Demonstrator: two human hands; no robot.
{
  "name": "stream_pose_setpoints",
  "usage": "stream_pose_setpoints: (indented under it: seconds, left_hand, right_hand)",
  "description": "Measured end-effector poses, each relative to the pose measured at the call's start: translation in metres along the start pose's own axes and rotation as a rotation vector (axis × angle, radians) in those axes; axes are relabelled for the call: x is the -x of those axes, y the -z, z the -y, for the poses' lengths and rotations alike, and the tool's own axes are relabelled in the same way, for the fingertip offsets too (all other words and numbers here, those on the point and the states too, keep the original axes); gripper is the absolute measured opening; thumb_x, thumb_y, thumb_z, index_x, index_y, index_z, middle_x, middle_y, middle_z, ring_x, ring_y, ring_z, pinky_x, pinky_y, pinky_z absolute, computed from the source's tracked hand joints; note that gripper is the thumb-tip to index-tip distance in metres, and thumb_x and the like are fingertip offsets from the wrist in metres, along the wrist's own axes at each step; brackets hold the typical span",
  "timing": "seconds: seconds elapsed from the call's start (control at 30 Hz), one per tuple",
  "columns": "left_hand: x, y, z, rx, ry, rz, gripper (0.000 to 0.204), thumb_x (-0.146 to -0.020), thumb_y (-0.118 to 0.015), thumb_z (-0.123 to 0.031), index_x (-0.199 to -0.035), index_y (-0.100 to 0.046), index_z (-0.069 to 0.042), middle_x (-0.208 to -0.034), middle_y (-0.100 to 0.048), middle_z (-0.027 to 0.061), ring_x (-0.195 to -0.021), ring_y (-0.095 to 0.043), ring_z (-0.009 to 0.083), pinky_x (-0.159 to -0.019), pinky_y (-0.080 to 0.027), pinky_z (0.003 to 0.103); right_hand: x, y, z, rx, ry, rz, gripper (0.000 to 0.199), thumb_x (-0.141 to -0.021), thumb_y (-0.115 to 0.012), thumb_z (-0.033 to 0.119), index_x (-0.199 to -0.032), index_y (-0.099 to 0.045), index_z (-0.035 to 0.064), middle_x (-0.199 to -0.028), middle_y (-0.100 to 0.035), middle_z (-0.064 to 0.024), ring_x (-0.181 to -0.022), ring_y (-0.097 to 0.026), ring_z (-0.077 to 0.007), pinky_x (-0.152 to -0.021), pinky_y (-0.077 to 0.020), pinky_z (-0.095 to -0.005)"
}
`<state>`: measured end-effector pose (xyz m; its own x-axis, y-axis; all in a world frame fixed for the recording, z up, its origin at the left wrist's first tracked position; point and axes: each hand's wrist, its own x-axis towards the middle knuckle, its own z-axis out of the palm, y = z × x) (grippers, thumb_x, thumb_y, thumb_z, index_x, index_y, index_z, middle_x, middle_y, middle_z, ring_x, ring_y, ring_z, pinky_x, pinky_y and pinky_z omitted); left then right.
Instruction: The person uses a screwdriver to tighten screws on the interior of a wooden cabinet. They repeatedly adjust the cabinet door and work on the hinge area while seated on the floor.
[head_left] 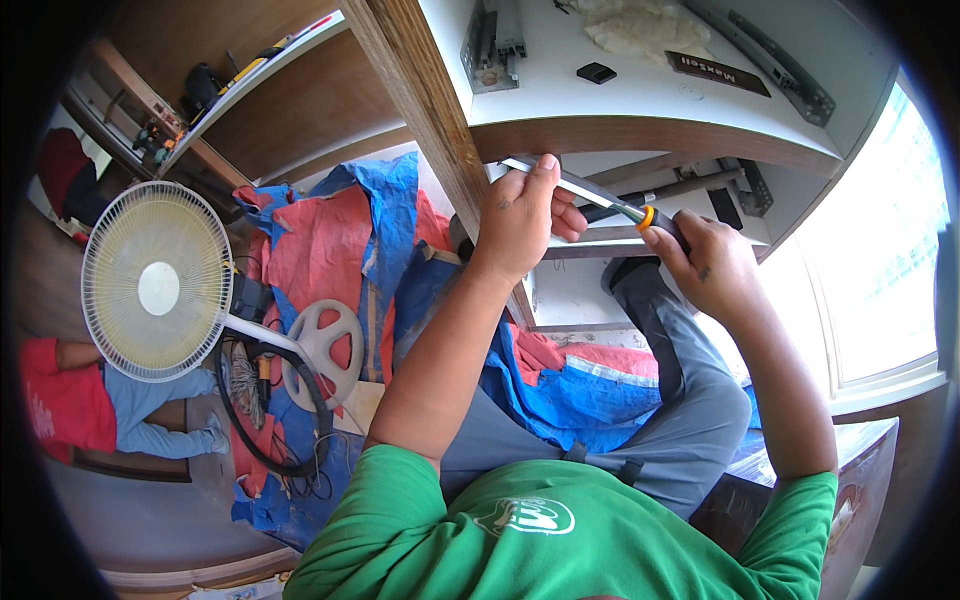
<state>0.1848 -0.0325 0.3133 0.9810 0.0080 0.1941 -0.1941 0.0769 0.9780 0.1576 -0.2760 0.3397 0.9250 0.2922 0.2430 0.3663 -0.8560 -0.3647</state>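
1. At far left, a white standing fan (157, 282) faces up from the floor beside a blue and red tarp (340, 235), well apart from the work.
2. The left hand (520, 215) pinches the tip end of a screwdriver (590, 195), fingers closed on the shaft just under the edge of a white cabinet shelf (640, 125).
3. The screwdriver's long axis slopes down from upper left to lower right, spanning both hands.
4. The right hand (705, 260) is clamped around the dark handle behind the orange collar, the nearer hand to the driving end.
5. Above, a drawer slide (765, 55) lies on the shelf.
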Motion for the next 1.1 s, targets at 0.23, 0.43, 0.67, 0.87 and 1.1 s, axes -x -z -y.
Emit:
stream_pose_setpoints:
  seconds: [0.23, 0.43, 0.67, 0.87, 1.1]
  left_hand:
    - [-0.001, 0.0, -0.004, -0.001, 0.004, 0.003, 0.047, -0.108, -0.05, -0.039, -0.091, -0.063, 0.003, -0.074, -0.068, 0.0156, -0.062, -0.071, 0.0216, -0.055, -0.058, 0.031]
    - [0.012, -0.011, -0.008, -0.03, 0.007, -0.04, 0.054, -0.11, -0.043, -0.041, -0.09, -0.062, 0.005, -0.069, -0.071, 0.0167, -0.055, -0.068, 0.0193, -0.054, -0.056, 0.028]
    - [0.017, -0.013, -0.011, -0.064, 0.031, -0.038, 0.054, -0.111, -0.041, -0.042, -0.089, -0.061, 0.004, -0.068, -0.071, 0.0165, -0.054, -0.067, 0.0192, -0.054, -0.056, 0.028]
    - [0.016, -0.01, -0.011, -0.091, 0.039, -0.062, 0.054, -0.111, -0.041, -0.042, -0.089, -0.061, 0.003, -0.068, -0.071, 0.0161, -0.052, -0.066, 0.0188, -0.054, -0.055, 0.028]
    - [0.016, -0.007, -0.01, -0.098, 0.021, -0.079, 0.055, -0.111, -0.042, -0.042, -0.086, -0.062, 0.003, -0.066, -0.07, 0.0156, -0.051, -0.066, 0.018, -0.053, -0.055, 0.027]
  right_hand:
    - [0.0, 0.002, 0.0, 0.031, 0.009, -0.008, 0.059, -0.1, -0.058, 0.058, -0.08, -0.063, 0.0024, -0.063, -0.061, -0.0166, -0.064, -0.066, -0.036, -0.061, -0.0509, -0.0464]
    - [0.006, 0.002, -0.007, 0.036, 0.057, -0.027, 0.061, -0.1, -0.056, 0.06, -0.08, -0.064, 0.0027, -0.064, -0.063, -0.0174, -0.066, -0.068, -0.0357, -0.062, -0.0517, -0.0466]
    - [0.01, 0.0, -0.011, 0.01, 0.033, -0.011, 0.064, -0.101, -0.054, 0.062, -0.08, -0.064, 0.0027, -0.065, -0.063, -0.0186, -0.066, -0.067, -0.0374, -0.062, -0.0519, -0.0476]
    - [0.008, -0.004, -0.009, 0.0, 0.027, 0.007, 0.064, -0.101, -0.054, 0.062, -0.078, -0.064, 0.0025, -0.064, -0.062, -0.0185, -0.065, -0.067, -0.038, -0.063, -0.0518, -0.0478]
    - [0.005, -0.01, -0.006, 0.003, 0.042, -0.004, 0.064, -0.101, -0.053, 0.062, -0.078, -0.063, 0.0034, -0.064, -0.062, -0.0179, -0.065, -0.067, -0.0372, -0.062, -0.0513, -0.0476]
